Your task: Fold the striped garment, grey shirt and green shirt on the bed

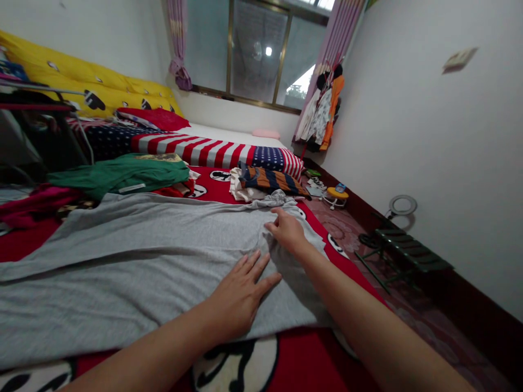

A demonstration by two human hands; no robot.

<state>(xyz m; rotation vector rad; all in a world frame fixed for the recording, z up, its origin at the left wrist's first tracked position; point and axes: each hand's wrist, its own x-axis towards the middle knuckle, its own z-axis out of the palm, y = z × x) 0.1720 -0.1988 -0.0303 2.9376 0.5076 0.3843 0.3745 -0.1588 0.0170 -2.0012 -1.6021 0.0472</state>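
Head view: looking along a bed, both forearms reaching in from the near edge.

Left hand: open, palm flat and fingers spread on the gray knit garment, gripping nothing.

Right hand: fingers curled onto a rumpled fold of the garment, farther away and to the right of the left hand; whether they are pinching the cloth or only resting on it, I cannot tell.

Gray knit garment: spread across the bed under both hands, its left part running out of frame.

Bed cover: the red cartoon-print bedspread lies beneath the garment.

Far on the bed: a green garment and magenta cloth at left; a white cloth and an orange-and-navy striped cloth beyond the right hand; a flag-print quilt past them.

Floor, right: a green folding stool and a ring light by the wall.

Far end: a curtained window with clothes hanging beside it.
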